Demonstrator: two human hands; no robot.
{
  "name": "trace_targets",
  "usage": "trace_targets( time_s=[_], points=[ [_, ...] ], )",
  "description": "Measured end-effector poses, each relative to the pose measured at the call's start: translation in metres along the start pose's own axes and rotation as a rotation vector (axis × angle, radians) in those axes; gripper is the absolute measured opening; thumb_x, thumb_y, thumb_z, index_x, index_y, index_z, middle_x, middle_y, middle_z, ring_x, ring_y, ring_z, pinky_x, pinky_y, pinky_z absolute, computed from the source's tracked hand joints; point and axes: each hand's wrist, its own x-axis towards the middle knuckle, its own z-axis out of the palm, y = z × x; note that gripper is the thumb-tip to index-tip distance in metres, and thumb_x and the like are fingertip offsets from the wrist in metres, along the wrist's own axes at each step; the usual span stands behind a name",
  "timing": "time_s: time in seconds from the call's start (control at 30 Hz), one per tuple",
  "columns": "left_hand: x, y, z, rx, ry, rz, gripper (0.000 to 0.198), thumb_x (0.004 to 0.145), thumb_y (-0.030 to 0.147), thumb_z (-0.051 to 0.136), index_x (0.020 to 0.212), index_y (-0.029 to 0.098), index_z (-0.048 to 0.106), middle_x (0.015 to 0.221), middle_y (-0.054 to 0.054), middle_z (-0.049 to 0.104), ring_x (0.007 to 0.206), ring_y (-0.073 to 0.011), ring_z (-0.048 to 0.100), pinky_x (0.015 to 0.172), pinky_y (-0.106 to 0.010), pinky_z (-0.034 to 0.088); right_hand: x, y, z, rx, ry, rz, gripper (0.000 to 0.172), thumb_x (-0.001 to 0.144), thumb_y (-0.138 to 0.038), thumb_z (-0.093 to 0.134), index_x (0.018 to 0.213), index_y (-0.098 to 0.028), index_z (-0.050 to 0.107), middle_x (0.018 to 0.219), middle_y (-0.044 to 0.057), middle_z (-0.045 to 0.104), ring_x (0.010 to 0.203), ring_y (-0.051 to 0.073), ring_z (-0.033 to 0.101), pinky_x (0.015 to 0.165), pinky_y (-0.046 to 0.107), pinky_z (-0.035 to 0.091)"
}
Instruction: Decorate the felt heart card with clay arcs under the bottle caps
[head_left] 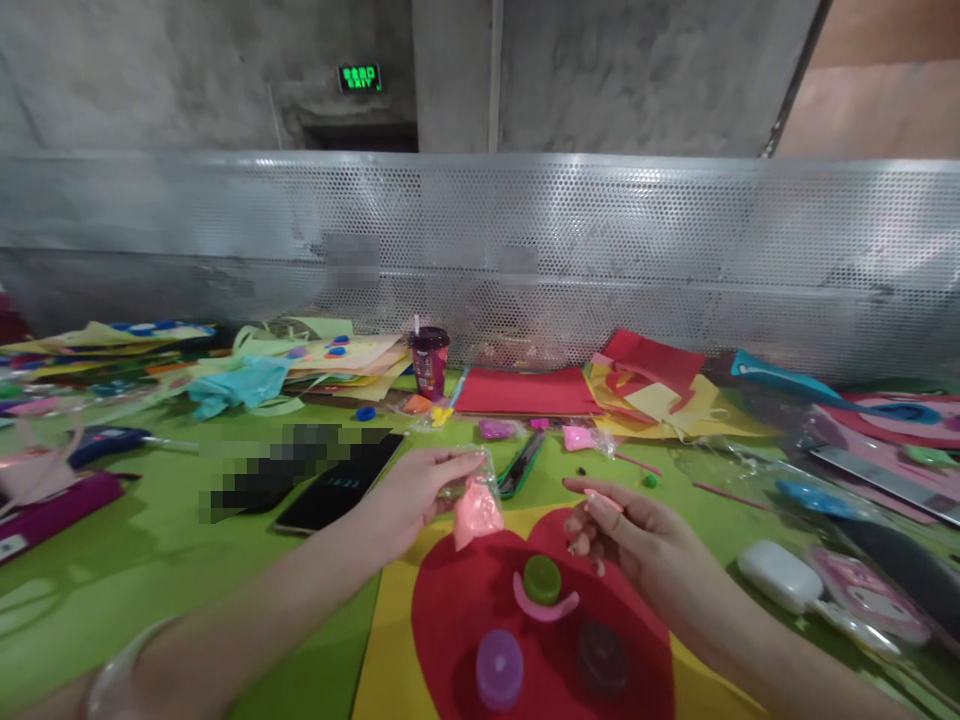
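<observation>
My left hand pinches a clear plastic bag with soft pink clay in it, above the top left of a red paper heart. The heart lies on a yellow sheet. Over the heart's upper right side, my right hand has its fingers curled and drawn together; whatever is between them is too small to make out. A green round piece sits against a curved pink strip on the heart. Nearer to me lie a purple round piece and a dark round piece.
A green-handled utility knife lies beyond the heart, near small clay bags. Left are a phone and a glue gun. A lidded cup and red paper stand or lie behind. At right is a white earphone case.
</observation>
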Motion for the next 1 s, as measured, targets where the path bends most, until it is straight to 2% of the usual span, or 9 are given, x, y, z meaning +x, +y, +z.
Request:
trace_targets(
  time_s=[0.13, 0.27, 0.47, 0.6, 0.7, 0.77, 0.83, 0.9, 1.0],
  points=[
    [0.004, 0.0, -0.002, -0.022, 0.037, 0.072, 0.024, 0.062, 0.03, 0.079, 0.068, 0.012, 0.065, 0.065, -0.001, 0.061, 0.059, -0.0085, 0.054, 0.06, -0.021, 0.042, -0.001, -0.002, -0.002, 0.035, 0.006, 0.018, 0.045, 0.067, -0.044, 0.077, 0.096, -0.013, 0.062, 0.068, 0.001, 0.058, 0.059, 0.01, 0.053, 0.052, 0.021, 0.041],
    [0.009, -0.002, -0.008, -0.088, 0.102, 0.147, 0.025, 0.065, 0.032, 0.076, 0.07, 0.013, 0.061, 0.066, 0.0, 0.06, 0.062, -0.0097, 0.056, 0.063, -0.022, 0.045, 0.0, -0.002, 0.001, 0.098, 0.002, 0.033, 0.04, 0.069, -0.033, 0.075, 0.102, -0.014, 0.062, 0.073, 0.0, 0.057, 0.062, 0.01, 0.052, 0.055, 0.022, 0.041],
    [0.022, -0.008, -0.016, -0.099, 0.171, 0.243, 0.017, 0.084, 0.028, 0.057, 0.074, 0.014, 0.056, 0.07, -0.001, 0.059, 0.071, -0.0117, 0.059, 0.076, -0.029, 0.049, -0.001, 0.0, 0.002, 0.042, 0.006, 0.022, 0.032, 0.072, -0.038, 0.07, 0.091, -0.013, 0.064, 0.066, 0.0, 0.055, 0.058, 0.011, 0.051, 0.053, 0.023, 0.039],
    [0.034, -0.012, -0.02, -0.003, 0.224, 0.348, 0.016, 0.088, 0.028, 0.055, 0.091, 0.013, 0.059, 0.093, -0.005, 0.063, 0.092, -0.0172, 0.059, 0.089, -0.039, 0.045, -0.001, 0.001, 0.0, 0.027, 0.032, 0.008, 0.026, 0.069, -0.037, 0.071, 0.08, -0.014, 0.065, 0.063, 0.0, 0.051, 0.054, 0.01, 0.046, 0.05, 0.022, 0.036],
    [0.042, -0.013, -0.024, 0.074, 0.295, 0.407, 0.03, 0.087, 0.028, 0.056, 0.114, 0.015, 0.053, 0.124, -0.009, 0.053, 0.117, -0.0234, 0.048, 0.102, -0.048, 0.033, 0.0, 0.002, 0.0, 0.132, -0.048, 0.036, 0.029, 0.067, -0.032, 0.07, 0.092, -0.017, 0.066, 0.067, -0.001, 0.05, 0.058, 0.01, 0.047, 0.053, 0.022, 0.04],
    [0.044, -0.012, -0.027, 0.12, 0.32, 0.424, 0.036, 0.087, 0.026, 0.056, 0.121, 0.017, 0.049, 0.135, -0.01, 0.045, 0.126, -0.0258, 0.039, 0.107, -0.05, 0.024, 0.0, 0.004, 0.0, 0.144, -0.122, 0.027, 0.033, 0.071, -0.037, 0.068, 0.099, -0.019, 0.066, 0.069, -0.001, 0.051, 0.059, 0.01, 0.047, 0.054, 0.022, 0.041],
    [0.042, -0.009, -0.027, 0.151, 0.336, 0.446, 0.04, 0.085, 0.02, 0.056, 0.124, 0.018, 0.046, 0.142, -0.01, 0.037, 0.134, -0.0247, 0.029, 0.112, -0.046, 0.014, 0.0, 0.005, 0.0, 0.095, -0.143, -0.006, 0.033, 0.078, -0.043, 0.065, 0.102, -0.02, 0.065, 0.073, 0.0, 0.054, 0.062, 0.011, 0.05, 0.055, 0.022, 0.043],
    [0.036, -0.005, -0.023, 0.153, 0.335, 0.481, 0.046, 0.084, 0.013, 0.055, 0.128, 0.019, 0.042, 0.147, -0.007, 0.029, 0.138, -0.0189, 0.018, 0.115, -0.034, 0.004, -0.002, 0.004, 0.001, 0.01, -0.157, -0.026, 0.031, 0.081, -0.044, 0.063, 0.103, -0.021, 0.065, 0.075, 0.001, 0.058, 0.065, 0.012, 0.055, 0.055, 0.023, 0.044],
    [0.021, 0.0, -0.008, 0.088, 0.258, 0.49, 0.053, 0.084, 0.01, 0.053, 0.133, 0.022, 0.036, 0.15, -0.002, 0.024, 0.139, -0.0123, 0.017, 0.113, -0.023, 0.006, -0.005, -0.003, 0.001, -0.237, -0.172, -0.04, 0.036, 0.081, -0.048, 0.062, 0.103, -0.019, 0.065, 0.071, 0.002, 0.064, 0.058, 0.015, 0.058, 0.053, 0.028, 0.047]
  ],
)
